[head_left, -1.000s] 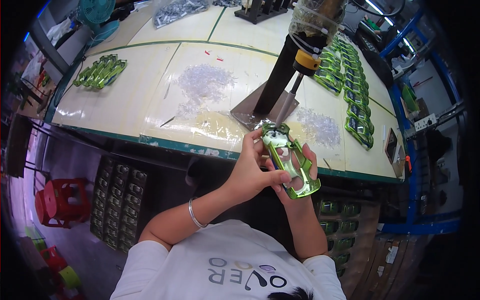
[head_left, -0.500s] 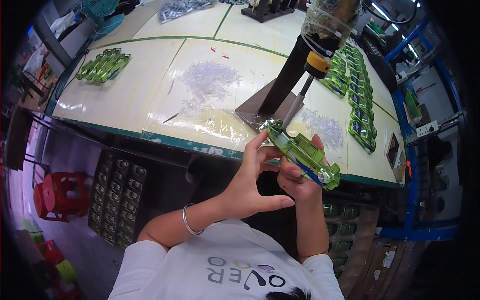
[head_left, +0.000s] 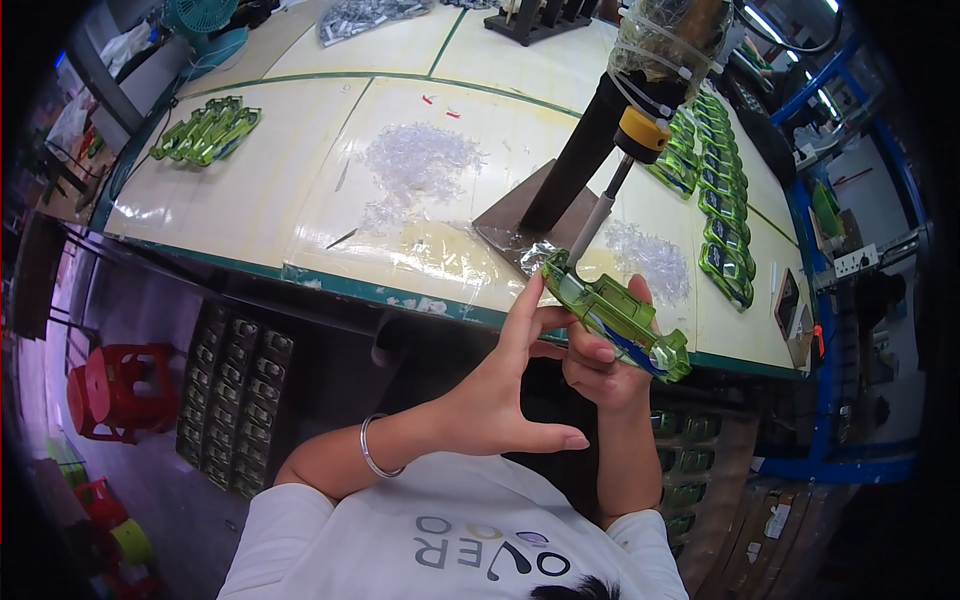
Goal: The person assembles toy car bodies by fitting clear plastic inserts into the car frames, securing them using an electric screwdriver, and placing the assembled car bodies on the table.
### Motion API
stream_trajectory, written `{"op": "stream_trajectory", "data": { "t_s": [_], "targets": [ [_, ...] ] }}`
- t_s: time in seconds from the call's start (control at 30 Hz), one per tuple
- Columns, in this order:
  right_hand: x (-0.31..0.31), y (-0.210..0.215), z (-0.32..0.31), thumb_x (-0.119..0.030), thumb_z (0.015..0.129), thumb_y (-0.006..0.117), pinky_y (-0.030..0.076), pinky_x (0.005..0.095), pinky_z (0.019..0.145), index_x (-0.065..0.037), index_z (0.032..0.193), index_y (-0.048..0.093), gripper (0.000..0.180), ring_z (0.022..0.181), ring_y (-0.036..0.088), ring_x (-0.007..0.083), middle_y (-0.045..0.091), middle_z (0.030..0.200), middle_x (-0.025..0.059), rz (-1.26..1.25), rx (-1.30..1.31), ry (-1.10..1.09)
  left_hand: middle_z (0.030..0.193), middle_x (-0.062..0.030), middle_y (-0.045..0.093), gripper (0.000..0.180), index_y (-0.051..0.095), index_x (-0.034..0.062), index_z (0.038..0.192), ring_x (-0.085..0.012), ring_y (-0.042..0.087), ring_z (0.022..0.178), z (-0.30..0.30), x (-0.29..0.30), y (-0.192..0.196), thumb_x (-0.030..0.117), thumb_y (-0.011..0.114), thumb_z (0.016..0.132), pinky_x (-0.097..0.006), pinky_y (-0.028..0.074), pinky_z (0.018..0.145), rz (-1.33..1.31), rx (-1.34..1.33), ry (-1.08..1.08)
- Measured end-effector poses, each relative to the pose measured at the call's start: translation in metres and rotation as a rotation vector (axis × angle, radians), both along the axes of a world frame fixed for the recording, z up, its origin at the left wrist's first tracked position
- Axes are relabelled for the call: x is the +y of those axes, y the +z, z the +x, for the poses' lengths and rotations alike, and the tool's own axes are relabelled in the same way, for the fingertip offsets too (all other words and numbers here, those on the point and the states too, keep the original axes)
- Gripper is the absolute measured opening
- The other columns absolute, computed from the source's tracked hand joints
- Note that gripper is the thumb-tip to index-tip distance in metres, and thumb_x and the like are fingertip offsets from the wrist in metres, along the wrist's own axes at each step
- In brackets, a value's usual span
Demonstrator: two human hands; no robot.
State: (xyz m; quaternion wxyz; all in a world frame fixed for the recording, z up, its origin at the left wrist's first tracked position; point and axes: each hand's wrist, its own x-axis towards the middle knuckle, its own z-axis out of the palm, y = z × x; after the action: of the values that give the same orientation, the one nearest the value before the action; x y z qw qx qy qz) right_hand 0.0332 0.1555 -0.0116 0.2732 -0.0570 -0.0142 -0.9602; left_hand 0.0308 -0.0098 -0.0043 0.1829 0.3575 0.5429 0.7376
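Observation:
My right hand (head_left: 605,372) grips a translucent green plastic shell (head_left: 625,318) with a blue stripe, thumb along its right side and fingers curled beneath. The shell is tilted, its far end raised toward the left, under the tip of a rod-like tool (head_left: 592,228) with a yellow collar. The tip meets or nearly meets that end; exact contact cannot be made out. My left hand (head_left: 505,385) is open, thumb stretched well away, with its index fingertip against the shell's far left end. Its other fingers are partly hidden behind the shell and my right hand.
A black post (head_left: 570,165) on a brown base plate stands behind the tool. Small clear plastic pieces (head_left: 415,165) lie in a pile, with more pieces (head_left: 650,255) to the right. Green shells (head_left: 722,200) line the right side; others (head_left: 208,130) sit left. Red stools (head_left: 122,390) stand lower left.
Both hands and the green shell have shifted slightly right and down. The tool and the upper post have also swung a little right. My right hand keeps its grip.

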Motion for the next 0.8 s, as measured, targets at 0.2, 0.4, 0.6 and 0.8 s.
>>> {"op": "stream_trajectory", "data": {
  "t_s": [0.2, 0.4, 0.6, 0.8],
  "targets": [
    [0.0, -0.004, 0.0, -0.049, 0.084, 0.027, 0.038, 0.0282, 0.035, 0.006, 0.115, 0.037, 0.064, 0.055, 0.045, 0.0204, 0.047, 0.071, 0.0204, 0.032, 0.017, 0.013, 0.124, -0.0213, 0.025, 0.116, -0.018, 0.001, 0.128, -0.028, 0.029, 0.117, 0.001, -0.002, -0.003, 0.027, 0.074, 0.062, -0.038, 0.029, 0.094, 0.0, -0.007, 0.001],
    [-0.002, -0.011, 0.008, -0.049, 0.084, 0.025, 0.039, 0.0284, 0.037, 0.003, 0.114, 0.04, 0.061, 0.044, 0.041, 0.0178, 0.048, 0.072, 0.0197, 0.13, -0.058, 0.013, 0.124, -0.0184, 0.029, 0.111, -0.014, 0.005, 0.13, -0.0258, 0.032, 0.115, 0.004, -0.005, -0.021, 0.018, 0.073, 0.062, -0.037, 0.032, 0.091, -0.012, -0.129, 0.007],
    [0.029, -0.01, 0.033, -0.06, 0.081, 0.024, 0.044, 0.0337, 0.044, -0.003, 0.111, 0.043, 0.067, 0.048, 0.05, 0.023, 0.05, 0.074, 0.0187, 0.457, -0.251, -0.007, 0.116, -0.0156, 0.043, 0.082, 0.014, 0.0057, 0.131, -0.0227, 0.044, 0.106, 0.015, -0.03, -0.043, 0.011, 0.067, 0.069, -0.034, 0.038, 0.087, -0.159, -0.245, 0.003],
    [0.082, 0.029, -0.017, -0.032, 0.085, 0.043, 0.046, 0.032, 0.071, -0.001, 0.114, 0.04, 0.043, 0.084, 0.056, 0.0226, 0.055, 0.093, 0.0161, 1.196, -0.005, -0.645, 0.103, -0.0109, 0.053, 0.045, 0.041, 0.002, 0.115, -0.0165, 0.051, 0.096, 0.015, -0.055, -0.058, 0.002, 0.059, 0.074, -0.028, 0.042, 0.082, -0.204, -0.406, 0.062]
  ]
}}
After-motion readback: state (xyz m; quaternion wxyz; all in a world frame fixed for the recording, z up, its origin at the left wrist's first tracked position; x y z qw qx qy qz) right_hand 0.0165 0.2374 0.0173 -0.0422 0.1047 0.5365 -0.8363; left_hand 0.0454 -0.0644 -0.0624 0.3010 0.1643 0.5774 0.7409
